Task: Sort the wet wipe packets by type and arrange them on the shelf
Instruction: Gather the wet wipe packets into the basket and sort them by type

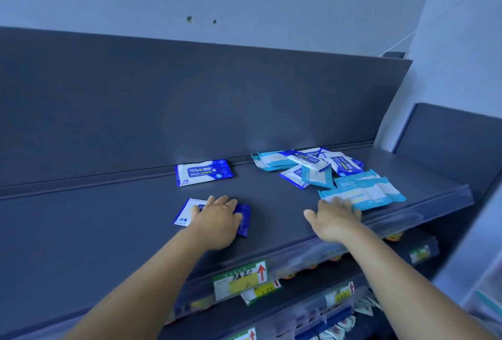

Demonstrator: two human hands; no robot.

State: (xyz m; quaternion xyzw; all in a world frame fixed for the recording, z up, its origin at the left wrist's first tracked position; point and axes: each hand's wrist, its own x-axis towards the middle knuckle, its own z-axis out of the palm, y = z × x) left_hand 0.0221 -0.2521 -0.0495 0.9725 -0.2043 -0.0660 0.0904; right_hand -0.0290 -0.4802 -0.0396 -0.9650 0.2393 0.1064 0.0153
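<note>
Shelf (108, 217): one packet (203, 172) at the back against the rear panel (190, 100), a second packet (190, 210) in front of it under the left hand (217, 217). Pile (312, 167) sits to the right — back to front edge, packets overlapping. Right hand (332, 217) rests on the front packet (364, 195) of the pile; price tags (241, 277) hang below the front lip.

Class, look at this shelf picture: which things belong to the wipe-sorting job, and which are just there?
Part of the job:
dark blue packet at the back
dark blue packet under the left hand
mixed pile
light blue packet touched by the right hand
shelf

Just there:
price tags
goods on the lower shelves
</note>
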